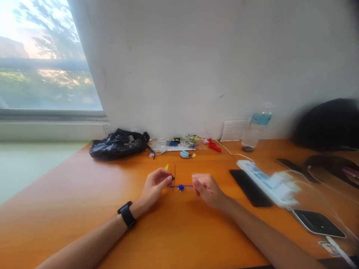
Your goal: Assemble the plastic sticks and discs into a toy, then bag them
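Both hands are held close together, just above the table [168,239]. Between them stretches a thin blue rod with a round blue hub [181,187] near its middle. My right hand [209,189] is closed on the rod's right end. The fingers of my left hand [157,184], with a black watch [127,215] on its wrist, pinch a small black piece [173,178] with a thin upright strip [175,172] beside it. The blue rod's left end reaches these fingertips; whether it joins the black piece I cannot tell. A small yellow piece [166,167] shows just beyond my left fingers.
Along the wall lie a black plastic bag [119,145], small bagged parts [193,142] and a red piece [214,145]. To the right are a bottle [256,129], a black phone-like slab [250,187], a white power strip [266,183] and a dark charging pad [318,223].
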Available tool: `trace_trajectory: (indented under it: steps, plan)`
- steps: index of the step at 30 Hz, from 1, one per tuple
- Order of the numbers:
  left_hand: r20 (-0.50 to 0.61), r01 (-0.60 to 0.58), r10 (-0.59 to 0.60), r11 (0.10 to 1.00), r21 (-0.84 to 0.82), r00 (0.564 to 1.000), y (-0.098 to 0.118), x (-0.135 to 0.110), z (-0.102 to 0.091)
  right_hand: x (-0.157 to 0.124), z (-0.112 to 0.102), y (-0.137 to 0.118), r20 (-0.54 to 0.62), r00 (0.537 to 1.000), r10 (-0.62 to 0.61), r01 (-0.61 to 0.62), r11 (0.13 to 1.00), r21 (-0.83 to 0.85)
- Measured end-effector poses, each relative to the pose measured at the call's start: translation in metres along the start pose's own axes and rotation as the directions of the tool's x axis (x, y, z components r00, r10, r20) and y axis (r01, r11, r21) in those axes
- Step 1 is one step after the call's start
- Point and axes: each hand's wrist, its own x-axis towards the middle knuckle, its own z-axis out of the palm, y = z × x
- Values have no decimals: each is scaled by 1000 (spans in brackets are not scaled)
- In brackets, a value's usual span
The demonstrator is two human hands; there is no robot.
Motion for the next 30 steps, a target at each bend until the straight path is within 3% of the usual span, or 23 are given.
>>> trace_trajectory:
  steps: [9, 18, 30]
  plan:
    - [-25, -19, 19, 1000, 5, 999, 1, 0, 0, 1, -1, -2, -13, 1000, -7, 7, 1000, 13]
    - [-161, -101, 97, 995, -19, 982, -9, 4, -9, 1, -2, 0, -24, 1000, -19, 19, 1000, 2]
    - [-244, -15, -27, 986, -166, 970, -11, 14, -18, 4, 3, 2, -66, 992, 110, -123, 960, -251]
